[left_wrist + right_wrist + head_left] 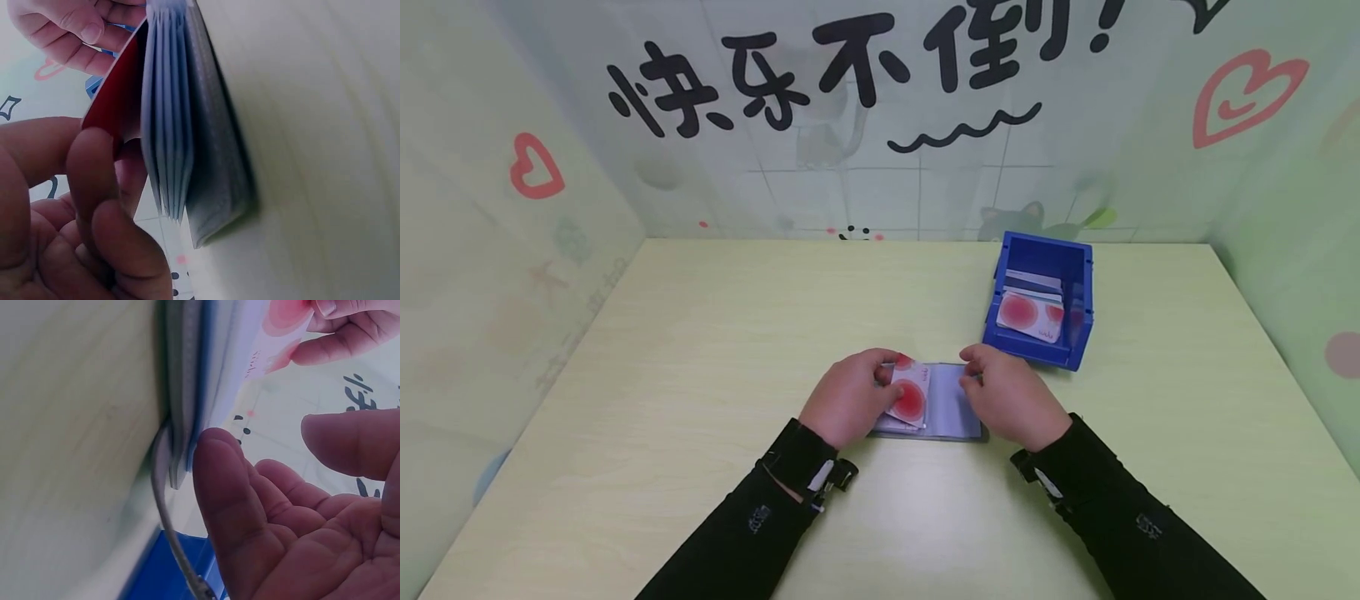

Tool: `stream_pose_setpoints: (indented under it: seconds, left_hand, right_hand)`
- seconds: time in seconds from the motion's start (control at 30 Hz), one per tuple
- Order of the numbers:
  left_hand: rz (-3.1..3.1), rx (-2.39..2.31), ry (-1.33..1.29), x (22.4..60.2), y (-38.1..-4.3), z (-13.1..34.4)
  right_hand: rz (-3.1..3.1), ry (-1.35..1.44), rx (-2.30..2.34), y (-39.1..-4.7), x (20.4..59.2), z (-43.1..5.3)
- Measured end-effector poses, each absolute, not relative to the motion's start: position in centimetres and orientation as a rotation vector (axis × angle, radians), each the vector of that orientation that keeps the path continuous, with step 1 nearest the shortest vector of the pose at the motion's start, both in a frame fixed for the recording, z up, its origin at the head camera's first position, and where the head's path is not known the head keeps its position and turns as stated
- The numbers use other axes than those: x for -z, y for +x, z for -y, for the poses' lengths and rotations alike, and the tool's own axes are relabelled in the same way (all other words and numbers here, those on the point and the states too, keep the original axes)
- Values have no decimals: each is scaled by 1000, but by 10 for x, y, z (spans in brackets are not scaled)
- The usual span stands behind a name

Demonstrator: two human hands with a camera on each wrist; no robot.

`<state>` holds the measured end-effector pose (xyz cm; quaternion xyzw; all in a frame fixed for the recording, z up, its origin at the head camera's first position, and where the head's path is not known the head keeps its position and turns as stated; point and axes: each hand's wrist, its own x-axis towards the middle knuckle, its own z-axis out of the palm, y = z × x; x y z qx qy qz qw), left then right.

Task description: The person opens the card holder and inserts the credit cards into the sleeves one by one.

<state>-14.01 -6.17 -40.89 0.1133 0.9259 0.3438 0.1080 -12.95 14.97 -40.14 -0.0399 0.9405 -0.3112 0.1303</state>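
Note:
A card holder [953,408] with clear plastic sleeves lies open on the table. My left hand [848,398] pinches a white card with red circles [912,403] between thumb and fingers, over the holder's left part. In the left wrist view that card's red side [119,94] leans against the stacked sleeves [165,119]. My right hand [1017,398] is at the holder's right edge, thumb and fingers apart and holding nothing. One of its fingers [219,481] is at the sleeves' edge in the right wrist view; whether it touches them I cannot tell.
Behind my right hand stands a blue plastic bin [1078,342] with several cards [1030,315] in it. The pale wooden table [722,333] is bounded by printed walls at the back and both sides. A strap [162,494] hangs from the holder's edge.

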Motion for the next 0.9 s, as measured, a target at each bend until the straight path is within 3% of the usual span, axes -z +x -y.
stream_pose_setpoints:
  seconds: [0.9]
  left_hand:
    - [-2779, -743, 524, 406, -135, 46]
  right_hand:
    - [-2732, -118, 906, -133, 404, -155]
